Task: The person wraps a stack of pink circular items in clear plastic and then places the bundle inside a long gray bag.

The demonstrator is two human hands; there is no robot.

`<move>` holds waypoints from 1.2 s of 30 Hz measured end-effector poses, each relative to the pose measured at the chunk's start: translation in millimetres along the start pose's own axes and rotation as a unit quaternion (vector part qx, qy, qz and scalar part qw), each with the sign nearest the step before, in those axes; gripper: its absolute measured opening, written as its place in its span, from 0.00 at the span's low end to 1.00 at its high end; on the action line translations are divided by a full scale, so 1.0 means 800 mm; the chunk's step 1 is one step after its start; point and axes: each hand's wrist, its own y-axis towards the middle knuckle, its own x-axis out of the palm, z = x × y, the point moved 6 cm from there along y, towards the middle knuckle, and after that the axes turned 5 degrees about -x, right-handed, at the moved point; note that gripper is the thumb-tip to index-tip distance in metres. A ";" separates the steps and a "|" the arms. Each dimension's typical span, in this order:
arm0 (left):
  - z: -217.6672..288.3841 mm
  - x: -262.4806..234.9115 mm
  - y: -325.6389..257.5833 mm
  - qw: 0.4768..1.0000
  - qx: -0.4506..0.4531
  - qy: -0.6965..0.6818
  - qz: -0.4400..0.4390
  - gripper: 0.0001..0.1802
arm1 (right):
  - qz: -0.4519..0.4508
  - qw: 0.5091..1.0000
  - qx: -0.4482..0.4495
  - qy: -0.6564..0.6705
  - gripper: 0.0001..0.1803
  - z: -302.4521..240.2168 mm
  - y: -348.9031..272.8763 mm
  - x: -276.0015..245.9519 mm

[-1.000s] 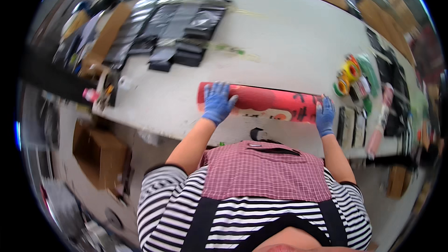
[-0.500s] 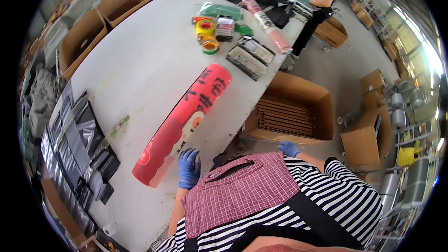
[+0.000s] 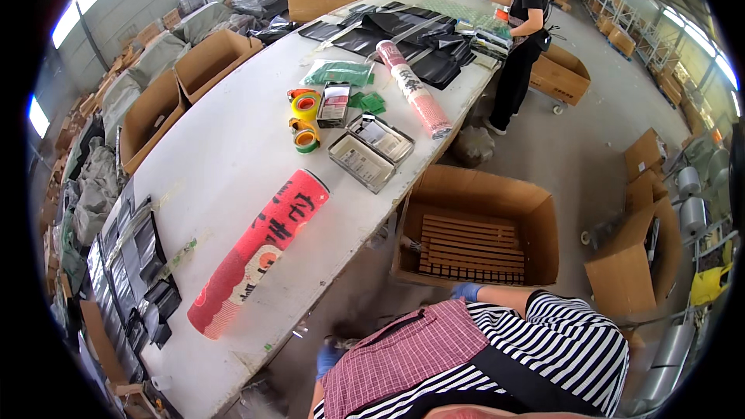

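My left hand (image 3: 329, 358), in a blue glove, is low beside the checked apron and off the table edge. The apron partly covers it, and its fingers are not clear. My right hand (image 3: 468, 291), gloved too, is at the near rim of a large cardboard box (image 3: 535, 209); its fingers are mostly hidden. Inside that box lie several brown slatted pieces (image 3: 469, 244). On the white table (image 3: 233, 132) rests a red printed roll (image 3: 260, 252) with dark lettering, apart from both hands. Neither hand visibly holds anything.
Tape rolls (image 3: 305, 136), an open tin box (image 3: 372, 151) and a pink roll (image 3: 411, 89) are farther along the table. Black plastic sheets (image 3: 140, 264) lie at its left edge. A co-worker (image 3: 528, 39) stands at the far right side. Cardboard cartons (image 3: 644, 256) are at right.
My left hand has gone from beside the red roll to below the table edge. My right hand sits lower, by the box rim. The view has shifted, showing more of the far room.
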 end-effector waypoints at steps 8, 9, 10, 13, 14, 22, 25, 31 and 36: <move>-0.094 0.069 -0.117 0.965 -0.176 0.096 -0.171 0.14 | 0.029 0.976 0.098 0.193 0.16 -0.019 -0.053 0.051; -0.107 0.066 -0.133 0.960 -0.188 0.102 -0.181 0.14 | 0.029 0.971 0.109 0.210 0.16 -0.024 -0.061 0.063; -0.118 0.061 -0.148 0.954 -0.201 0.108 -0.197 0.14 | 0.029 0.965 0.124 0.230 0.16 -0.030 -0.069 0.075; -0.143 0.048 -0.171 0.942 -0.218 0.121 -0.226 0.14 | 0.040 0.947 0.173 0.267 0.16 -0.050 -0.090 0.095; -0.150 0.044 -0.165 0.939 -0.217 0.125 -0.236 0.14 | 0.042 0.943 0.188 0.272 0.16 -0.055 -0.097 0.098; -0.167 0.047 -0.004 0.930 -0.184 0.163 -0.273 0.14 | 0.049 0.916 0.255 0.307 0.15 -0.089 -0.098 0.136; -0.148 0.053 0.045 0.927 -0.175 0.179 -0.278 0.15 | 0.041 0.908 0.263 0.324 0.15 -0.083 -0.092 0.140; -0.126 0.062 0.074 0.933 -0.176 0.167 -0.266 0.16 | 0.013 0.921 0.230 0.313 0.15 -0.041 -0.060 0.111; -0.094 0.129 0.127 0.910 -0.127 0.212 -0.334 0.18 | 0.049 0.904 0.257 0.339 0.15 -0.021 -0.083 0.124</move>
